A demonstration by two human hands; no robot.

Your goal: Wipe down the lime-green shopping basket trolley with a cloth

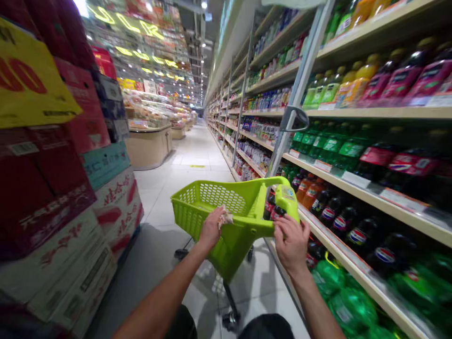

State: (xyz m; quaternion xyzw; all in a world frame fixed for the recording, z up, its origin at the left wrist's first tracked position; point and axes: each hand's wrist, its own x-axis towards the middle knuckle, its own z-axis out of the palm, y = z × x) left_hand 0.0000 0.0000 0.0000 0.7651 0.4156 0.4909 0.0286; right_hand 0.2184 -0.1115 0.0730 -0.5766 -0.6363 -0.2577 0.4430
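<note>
Green shopping cart (231,252) stands on the aisle floor (208,153) beside the drink shelves (370,184), its wiping seemingly underway, though I can't tell how much remains, my left fingers (215,220) pinching a crumpled wipe (226,217) at its rim, right fingers (285,229) curled around the handle (287,198)

Supermarket aisle (190,150) here: shelves (374,113) of bottled drinks (332,148) fronted by price tags (356,179) at three o'clock, stacked cartons (49,179) at nine, yellow sign (31,77) with big red digits and goods-heaped counters (150,148) towards ten, green shopping cart (233,249) at six!
</note>
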